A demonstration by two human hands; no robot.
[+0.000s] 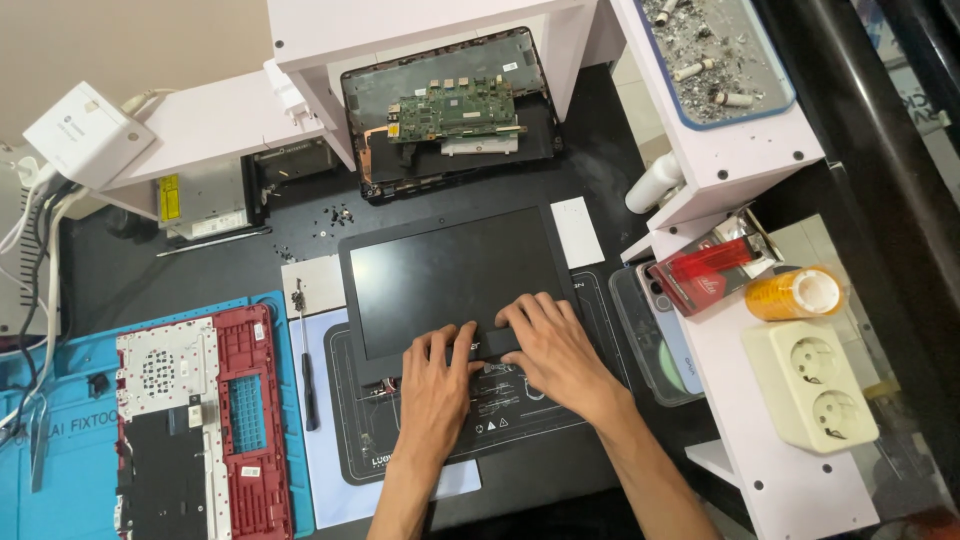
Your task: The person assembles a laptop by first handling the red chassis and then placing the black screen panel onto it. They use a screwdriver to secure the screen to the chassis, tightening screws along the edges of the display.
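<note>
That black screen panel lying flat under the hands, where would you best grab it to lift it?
Probably by the long side edges of the screen panel, fingers hooked under from left and right. It lies flat and thin, glass up, so the edges are safest. Both hands, left and right, press its near edge.

Dark screen panel (455,280) ctr; red pack (706,268) rt.

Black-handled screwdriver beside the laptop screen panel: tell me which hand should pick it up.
Left. The left hand rests nearer the black-handled screwdriver; the right hand would probably have to cross over it.
</note>
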